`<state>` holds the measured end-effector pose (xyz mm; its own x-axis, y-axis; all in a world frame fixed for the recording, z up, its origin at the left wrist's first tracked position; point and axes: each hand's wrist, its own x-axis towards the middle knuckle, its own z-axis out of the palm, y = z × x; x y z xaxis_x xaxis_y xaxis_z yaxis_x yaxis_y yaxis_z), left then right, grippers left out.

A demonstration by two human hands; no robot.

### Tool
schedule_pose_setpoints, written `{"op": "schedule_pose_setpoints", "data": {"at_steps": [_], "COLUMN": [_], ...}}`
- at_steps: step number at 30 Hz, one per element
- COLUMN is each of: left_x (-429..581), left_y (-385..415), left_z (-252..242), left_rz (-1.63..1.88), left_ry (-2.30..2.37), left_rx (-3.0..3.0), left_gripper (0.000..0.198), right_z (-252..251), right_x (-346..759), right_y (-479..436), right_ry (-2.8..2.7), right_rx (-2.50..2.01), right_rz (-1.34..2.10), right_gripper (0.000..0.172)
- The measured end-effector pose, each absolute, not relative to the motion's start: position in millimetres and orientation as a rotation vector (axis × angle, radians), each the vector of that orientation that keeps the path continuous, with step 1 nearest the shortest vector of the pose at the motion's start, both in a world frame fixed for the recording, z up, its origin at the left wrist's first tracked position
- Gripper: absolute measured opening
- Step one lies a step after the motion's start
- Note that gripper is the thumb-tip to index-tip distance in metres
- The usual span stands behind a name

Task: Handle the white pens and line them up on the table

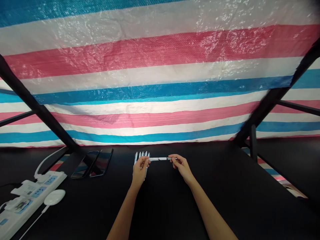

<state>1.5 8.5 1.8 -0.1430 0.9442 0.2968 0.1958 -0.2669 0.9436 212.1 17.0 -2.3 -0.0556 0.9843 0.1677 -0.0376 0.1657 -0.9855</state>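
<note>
A slim white pen (159, 159) with a dark mark and a greyish end stretches level between my two hands. My left hand (140, 170) pinches its left end, and the fingers of my right hand (180, 165) are closed on its right end. Several more white pens (136, 156) lie side by side on the black table (165, 206), just behind and under my left hand, which hides much of them.
To the left lie two dark phone-like devices (85, 164) (102, 163). A white power strip (32, 203) with plugs and a round white charger (54, 197) on a cable sit at the near left. Black frame bars (265, 106) and a striped sheet (150, 83) stand behind.
</note>
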Motion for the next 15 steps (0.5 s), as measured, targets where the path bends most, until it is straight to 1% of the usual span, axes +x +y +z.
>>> {"op": "schedule_pose_setpoints", "data": {"at_steps": [4,8,15], "left_x": [2.6,2.2,1.0], "left_y": [5.2,3.6,2.8], "left_z": [4.4,5.2,2.4], "left_rz": [1.484,1.497,1.47], "left_ry": [1.409,1.46,1.559], "left_rx": [1.554,1.591,1.619], "left_gripper": [0.025,0.023,0.03], "right_z": [0.4,3.1,3.2], "right_x": [211.3,210.6,210.9], "right_y": [15.9,14.4,14.4], "right_ry": [-1.315,-1.323,-1.35], "right_rx": [-1.027,-1.023,-1.015], "right_rz": [1.16,1.18,1.171], "right_gripper": [0.04,0.038,0.039]}}
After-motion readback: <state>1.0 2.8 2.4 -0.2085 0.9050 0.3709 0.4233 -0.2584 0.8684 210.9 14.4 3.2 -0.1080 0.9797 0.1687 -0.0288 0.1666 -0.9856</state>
